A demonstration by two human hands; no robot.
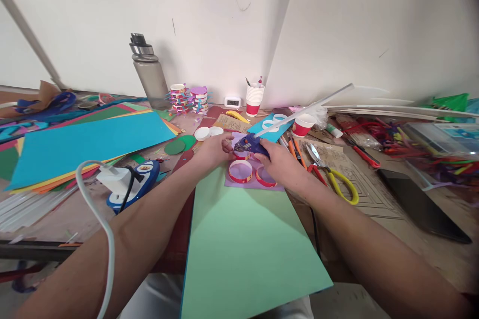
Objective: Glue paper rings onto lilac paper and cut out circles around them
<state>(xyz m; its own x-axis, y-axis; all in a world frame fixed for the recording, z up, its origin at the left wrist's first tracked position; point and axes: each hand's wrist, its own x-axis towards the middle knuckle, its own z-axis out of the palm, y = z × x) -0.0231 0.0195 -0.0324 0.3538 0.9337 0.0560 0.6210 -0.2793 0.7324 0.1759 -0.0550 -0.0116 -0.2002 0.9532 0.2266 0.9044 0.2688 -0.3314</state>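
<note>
My right hand (279, 159) is wrapped round a blue hot glue gun (258, 144). A long clear glue stick (310, 107) sticks out of its back, up to the right. The nozzle points left, over a red-and-white paper ring partly hidden behind the gun. Curled fingers of my left hand (219, 148) are at that ring's left edge and appear to grip it. Two more rings, a left one (240, 171) and a right one (265, 177), stand on a purple sheet (232, 187). Beneath lies a large light green sheet (250, 244).
Left are coloured sheets (93, 142), a blue power strip (147, 179) with a white cable, and a bottle (149, 72). Behind stand decorated ring stacks (178, 98) and paper cups (255, 98). Yellow-handled scissors (339, 182), a red cup (302, 124) and a black phone (422, 204) lie right.
</note>
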